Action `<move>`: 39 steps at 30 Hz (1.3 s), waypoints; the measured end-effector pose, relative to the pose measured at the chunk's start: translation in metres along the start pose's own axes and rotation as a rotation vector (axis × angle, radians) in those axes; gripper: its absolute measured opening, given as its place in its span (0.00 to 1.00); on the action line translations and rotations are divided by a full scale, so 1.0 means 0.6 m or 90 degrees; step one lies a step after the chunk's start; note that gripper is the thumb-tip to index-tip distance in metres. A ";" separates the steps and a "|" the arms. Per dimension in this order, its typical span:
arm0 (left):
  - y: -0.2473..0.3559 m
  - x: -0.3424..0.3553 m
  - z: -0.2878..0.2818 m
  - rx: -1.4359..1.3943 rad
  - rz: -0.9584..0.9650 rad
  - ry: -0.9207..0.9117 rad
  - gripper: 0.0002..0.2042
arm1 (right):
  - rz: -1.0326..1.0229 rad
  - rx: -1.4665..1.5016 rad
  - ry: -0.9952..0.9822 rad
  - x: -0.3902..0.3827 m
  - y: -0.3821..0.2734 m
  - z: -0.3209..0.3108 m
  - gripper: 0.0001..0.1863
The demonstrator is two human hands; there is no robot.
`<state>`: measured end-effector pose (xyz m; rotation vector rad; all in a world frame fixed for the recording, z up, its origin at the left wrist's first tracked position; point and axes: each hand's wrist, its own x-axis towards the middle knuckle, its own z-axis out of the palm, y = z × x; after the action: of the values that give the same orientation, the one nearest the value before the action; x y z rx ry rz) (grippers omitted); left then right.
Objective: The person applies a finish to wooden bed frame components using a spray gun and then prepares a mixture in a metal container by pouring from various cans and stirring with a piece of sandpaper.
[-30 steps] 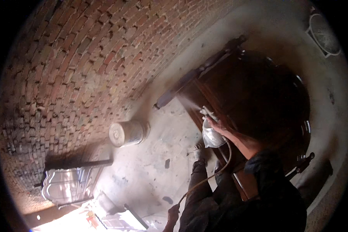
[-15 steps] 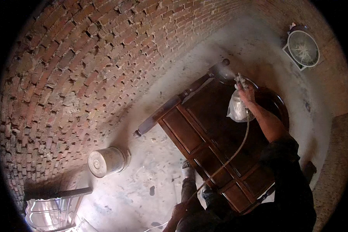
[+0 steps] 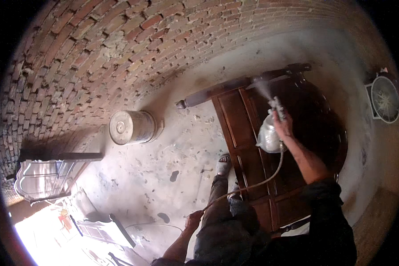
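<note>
A dark post (image 3: 217,91) at the edge of a brown panel (image 3: 235,117) was met by mist (image 3: 262,90) from a gun (image 3: 277,108).
The gun was gripped in the right hand (image 3: 283,126), its plastic-wrapped cup (image 3: 268,135) hung over the panel, which was seen ahead and to the right of the sandalled foot (image 3: 223,165); the hose (image 3: 252,186) was enclosed by the left hand (image 3: 193,219). Coating of the post was judged to be the step in hand; an even stroke along it, with the nozzle kept clear of the wood and the hose off the panel, seemed called for. Half a second earlier, the mist had been aimed nearer the post's far end; now it was directed closer to the middle.
</note>
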<state>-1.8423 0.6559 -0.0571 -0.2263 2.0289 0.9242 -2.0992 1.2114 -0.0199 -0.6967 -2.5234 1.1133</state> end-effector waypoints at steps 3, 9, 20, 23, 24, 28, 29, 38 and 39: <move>-0.007 -0.057 -0.021 0.028 -0.035 0.018 0.13 | 0.110 -0.075 -0.077 -0.064 0.014 0.124 0.22; -0.075 -0.142 -0.014 -0.014 -0.203 0.085 0.18 | 0.161 0.004 -0.307 -0.159 -0.103 0.299 0.38; -0.151 -0.147 -0.007 -0.100 -0.201 0.142 0.20 | 0.027 -0.053 -0.293 -0.275 -0.099 0.356 0.22; -0.164 -0.137 0.002 -0.098 -0.209 0.169 0.18 | -0.009 -0.027 -0.215 -0.274 -0.143 0.310 0.22; -0.163 -0.133 0.004 -0.095 -0.217 0.169 0.17 | -0.017 -0.033 -0.164 -0.279 -0.130 0.303 0.22; -0.181 -0.127 0.020 -0.079 -0.245 0.173 0.16 | -0.052 -0.163 -0.050 -0.277 -0.108 0.296 0.22; -0.180 -0.127 0.026 -0.087 -0.245 0.191 0.17 | -0.090 -0.230 -0.062 -0.267 -0.096 0.304 0.22; -0.149 -0.142 0.035 -0.137 -0.215 0.210 0.17 | -0.051 0.049 -0.336 -0.136 -0.317 0.378 0.25; -0.134 -0.145 0.036 -0.143 -0.200 0.209 0.17 | 0.027 0.028 -0.384 -0.122 -0.313 0.407 0.26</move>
<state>-1.7377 0.5984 -0.0393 -0.8430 2.0968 0.9581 -2.2054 0.9142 -0.0448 -0.4468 -2.9611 1.5820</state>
